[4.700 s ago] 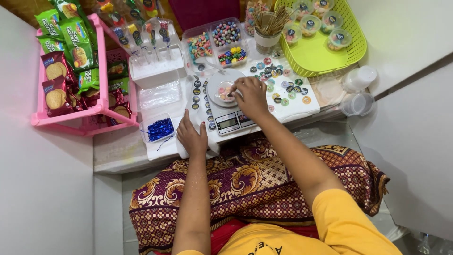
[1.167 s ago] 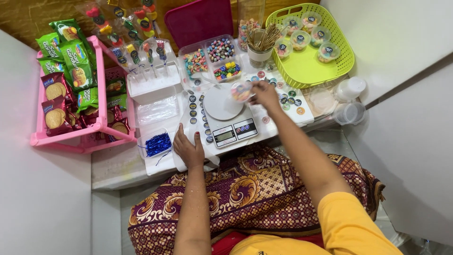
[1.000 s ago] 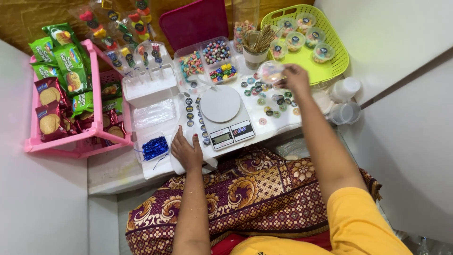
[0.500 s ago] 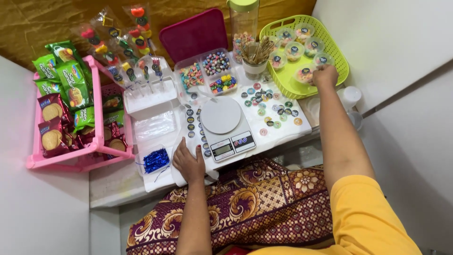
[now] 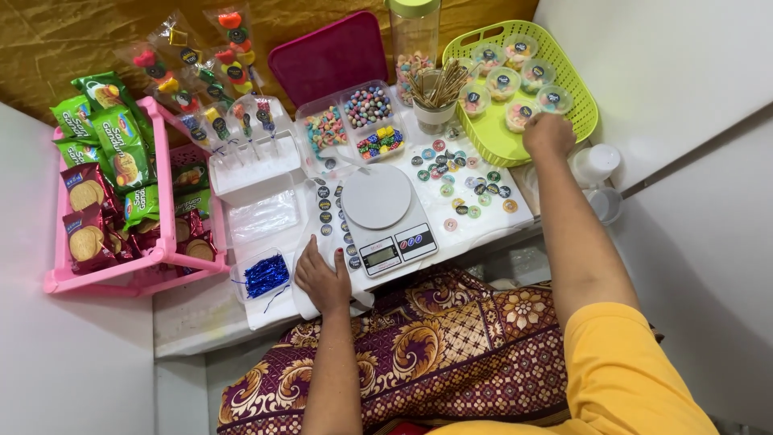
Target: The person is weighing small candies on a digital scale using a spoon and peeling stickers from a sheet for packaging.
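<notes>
My right hand (image 5: 549,134) reaches over the front rim of the lime-green basket (image 5: 493,145). Its fingertips are on a small clear lidded cup of coloured candy (image 5: 517,114) that sits inside the basket beside several similar cups (image 5: 554,98). My left hand (image 5: 324,271) lies flat, fingers apart, on a white sheet at the near table edge, just left of the white digital scale (image 5: 378,198). The scale's round plate is bare.
Round stickers (image 5: 471,189) lie scattered right of the scale. Behind it stand a divided candy box (image 5: 354,121), a cup of wooden sticks (image 5: 435,97) and a lollipop stand (image 5: 250,149). A pink rack of biscuit packs (image 5: 113,201) is at the left, blue twist ties (image 5: 266,274) nearby, and empty cups (image 5: 597,161) at the right.
My right hand lifted the candy cup off the scale, carried it right and set it into the green basket. The left hand stayed in place.
</notes>
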